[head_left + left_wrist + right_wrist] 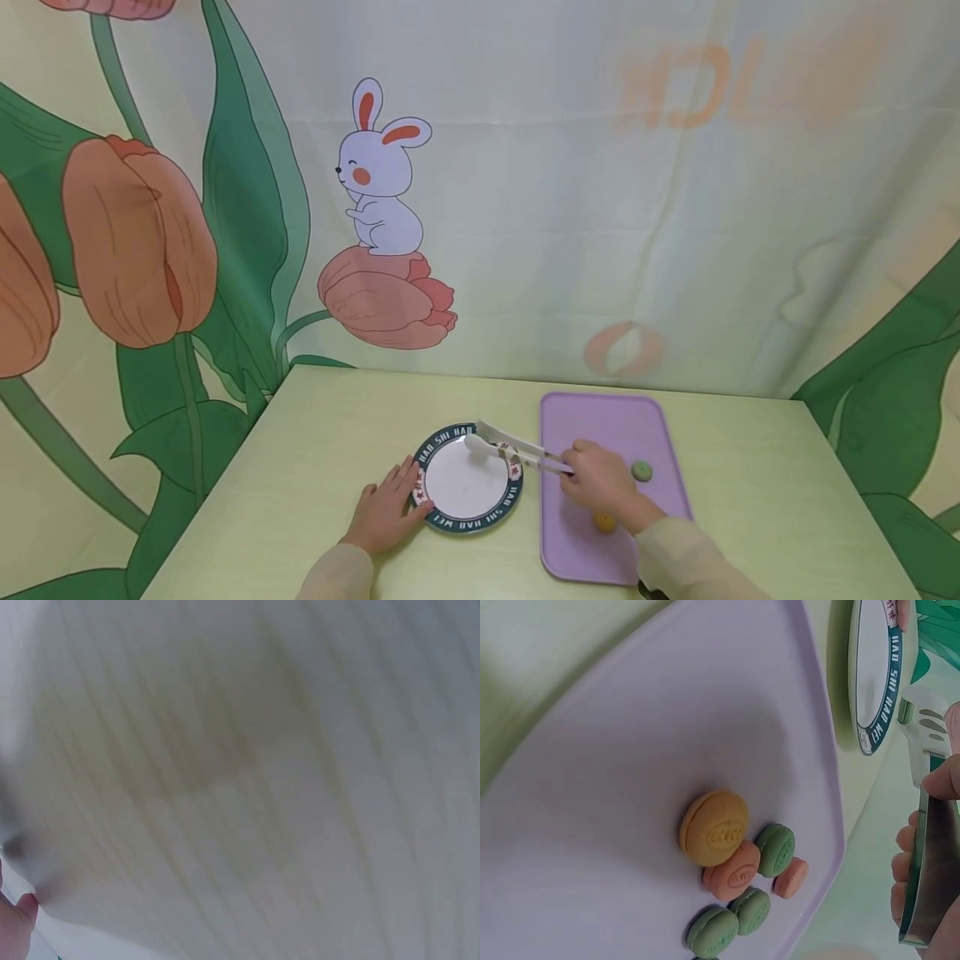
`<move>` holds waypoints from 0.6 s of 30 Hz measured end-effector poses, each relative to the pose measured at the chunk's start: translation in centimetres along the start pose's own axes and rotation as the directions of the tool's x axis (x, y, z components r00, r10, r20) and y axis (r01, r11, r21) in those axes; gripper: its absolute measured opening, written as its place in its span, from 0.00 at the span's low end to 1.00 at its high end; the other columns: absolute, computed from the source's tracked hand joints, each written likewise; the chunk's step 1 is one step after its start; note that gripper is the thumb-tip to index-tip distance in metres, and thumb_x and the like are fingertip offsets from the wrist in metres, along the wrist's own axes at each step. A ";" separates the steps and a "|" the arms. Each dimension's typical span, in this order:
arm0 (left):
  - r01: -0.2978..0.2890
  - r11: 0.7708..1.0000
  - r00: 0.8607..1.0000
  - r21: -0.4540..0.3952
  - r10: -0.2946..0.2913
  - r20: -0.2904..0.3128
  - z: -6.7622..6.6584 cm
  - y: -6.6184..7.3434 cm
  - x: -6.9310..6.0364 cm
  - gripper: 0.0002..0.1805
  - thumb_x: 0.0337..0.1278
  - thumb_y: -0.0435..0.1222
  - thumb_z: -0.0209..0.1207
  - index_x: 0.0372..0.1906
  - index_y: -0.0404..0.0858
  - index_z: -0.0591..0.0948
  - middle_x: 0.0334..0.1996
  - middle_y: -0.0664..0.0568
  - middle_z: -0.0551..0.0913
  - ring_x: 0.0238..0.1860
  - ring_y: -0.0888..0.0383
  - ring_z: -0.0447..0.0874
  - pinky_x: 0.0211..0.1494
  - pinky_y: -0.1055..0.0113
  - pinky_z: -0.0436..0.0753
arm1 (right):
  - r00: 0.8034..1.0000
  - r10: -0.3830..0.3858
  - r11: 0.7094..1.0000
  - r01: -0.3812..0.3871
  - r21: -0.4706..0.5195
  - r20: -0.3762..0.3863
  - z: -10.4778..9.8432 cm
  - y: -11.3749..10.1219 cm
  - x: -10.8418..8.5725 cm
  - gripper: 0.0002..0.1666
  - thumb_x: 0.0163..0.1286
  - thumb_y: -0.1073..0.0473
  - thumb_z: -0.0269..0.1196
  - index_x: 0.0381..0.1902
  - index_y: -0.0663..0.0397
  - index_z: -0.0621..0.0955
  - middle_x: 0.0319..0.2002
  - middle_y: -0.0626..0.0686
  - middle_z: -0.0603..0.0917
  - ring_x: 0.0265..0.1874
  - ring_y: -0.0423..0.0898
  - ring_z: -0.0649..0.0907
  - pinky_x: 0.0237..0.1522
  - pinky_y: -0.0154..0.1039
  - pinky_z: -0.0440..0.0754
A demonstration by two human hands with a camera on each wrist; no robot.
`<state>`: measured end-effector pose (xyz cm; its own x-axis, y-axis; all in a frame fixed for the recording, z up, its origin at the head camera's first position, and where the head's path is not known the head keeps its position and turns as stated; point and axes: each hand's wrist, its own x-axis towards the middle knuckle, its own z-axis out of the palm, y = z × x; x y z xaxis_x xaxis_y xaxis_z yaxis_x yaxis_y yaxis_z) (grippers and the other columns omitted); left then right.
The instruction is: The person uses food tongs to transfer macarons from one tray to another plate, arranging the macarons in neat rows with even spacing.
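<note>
While the left hand [388, 508] rests with its fingers extended on the left rim of a round plate [467, 492], the right hand [600, 475] grips a pair of white-headed tongs [517, 442]. The plate, white with a dark, lettered border, sits on the desk [765, 483], left of a lilac tray [600, 417]. The tongs reach leftward from the tray, their heads over the upper right part of the plate with the tips slightly apart; whether they touch the plate or hold anything is hard to tell.

From the head view, the right hand and its pale sleeve [690, 558] hide much of the tray, leaving one green macaron [641, 471] and a partly covered yellow macaron [604, 522] visible. The right wrist view shows more: the yellow one against a pink macaron [733, 871], a second pink piece beside them, and three green ones close by, with a sliver of something cut off at the bottom edge. Tongs and plate are cropped there too.

A blurred, streaked pale surface fills the left wrist view, apart from a fingertip [27, 906] at lower left. Behind the desk hangs a printed backdrop [525, 208] with a white rabbit on a tulip.
</note>
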<state>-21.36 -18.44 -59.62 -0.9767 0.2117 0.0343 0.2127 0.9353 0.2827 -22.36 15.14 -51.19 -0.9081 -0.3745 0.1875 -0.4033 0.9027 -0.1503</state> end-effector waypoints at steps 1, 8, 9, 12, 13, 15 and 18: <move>-0.001 1.000 1.000 -0.001 0.001 -0.001 0.0 0.0 0.0 0.41 0.52 0.64 0.42 0.66 0.43 0.58 0.68 0.52 0.55 0.66 0.49 0.56 0.60 0.42 0.60 | 1.000 0.006 1.000 -0.006 0.002 0.009 0.1 -0.1 0.1 0.09 0.49 0.55 0.60 0.29 0.51 0.81 0.20 0.41 0.68 0.18 0.36 0.64 0.17 0.29 0.64; -0.006 1.000 1.000 -0.011 0.006 -0.002 -0.2 0.1 0.0 0.41 0.52 0.62 0.44 0.66 0.42 0.58 0.67 0.52 0.56 0.66 0.48 0.56 0.60 0.42 0.60 | 1.000 0.001 1.000 -0.001 0.015 0.010 0.5 -0.7 0.5 0.09 0.49 0.56 0.59 0.28 0.51 0.81 0.20 0.42 0.68 0.20 0.38 0.65 0.17 0.31 0.64; -0.005 1.000 1.000 -0.009 0.005 0.000 -0.2 0.1 0.0 0.41 0.52 0.62 0.44 0.66 0.42 0.58 0.67 0.52 0.56 0.66 0.49 0.56 0.60 0.42 0.60 | 1.000 -0.002 1.000 0.002 0.019 0.007 0.5 -0.8 0.5 0.08 0.49 0.56 0.59 0.28 0.52 0.81 0.20 0.42 0.68 0.20 0.39 0.66 0.17 0.31 0.65; -0.002 1.000 1.000 0.002 0.002 0.002 -0.2 0.0 0.0 0.41 0.52 0.63 0.43 0.66 0.42 0.58 0.67 0.52 0.56 0.66 0.49 0.56 0.60 0.42 0.60 | 1.000 -0.007 0.999 0.007 0.034 -0.003 0.5 -1.2 0.7 0.09 0.49 0.56 0.59 0.28 0.53 0.81 0.19 0.44 0.68 0.21 0.41 0.66 0.16 0.34 0.65; 0.003 1.000 1.000 0.005 -0.003 0.006 -0.2 0.0 0.0 0.41 0.52 0.63 0.43 0.66 0.43 0.58 0.68 0.53 0.55 0.67 0.50 0.55 0.61 0.43 0.59 | 1.000 -0.009 0.999 0.009 0.032 -0.007 0.6 -1.3 0.8 0.09 0.49 0.56 0.59 0.28 0.53 0.81 0.19 0.44 0.68 0.21 0.42 0.66 0.16 0.34 0.64; 0.004 1.000 1.000 0.010 -0.004 0.010 -0.1 0.0 0.0 0.41 0.52 0.63 0.42 0.66 0.43 0.58 0.68 0.53 0.55 0.67 0.50 0.55 0.61 0.42 0.59 | 1.000 -0.017 0.999 0.018 0.032 -0.018 0.7 -1.6 0.9 0.09 0.49 0.56 0.59 0.28 0.53 0.81 0.19 0.44 0.69 0.19 0.43 0.65 0.15 0.35 0.63; 0.004 1.000 1.000 0.008 -0.004 0.009 -0.1 0.0 0.0 0.41 0.52 0.63 0.42 0.66 0.43 0.58 0.68 0.52 0.55 0.67 0.49 0.55 0.60 0.42 0.59 | 0.999 -0.034 0.999 0.034 0.021 -0.036 1.1 -1.8 1.0 0.07 0.48 0.57 0.59 0.25 0.53 0.80 0.18 0.44 0.68 0.17 0.42 0.64 0.14 0.34 0.61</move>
<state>-21.37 -18.48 -59.56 -0.9773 0.2103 0.0244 0.2088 0.9383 0.2757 -22.68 12.85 -51.81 -0.8895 -0.3968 0.2268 -0.4365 0.8846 -0.1644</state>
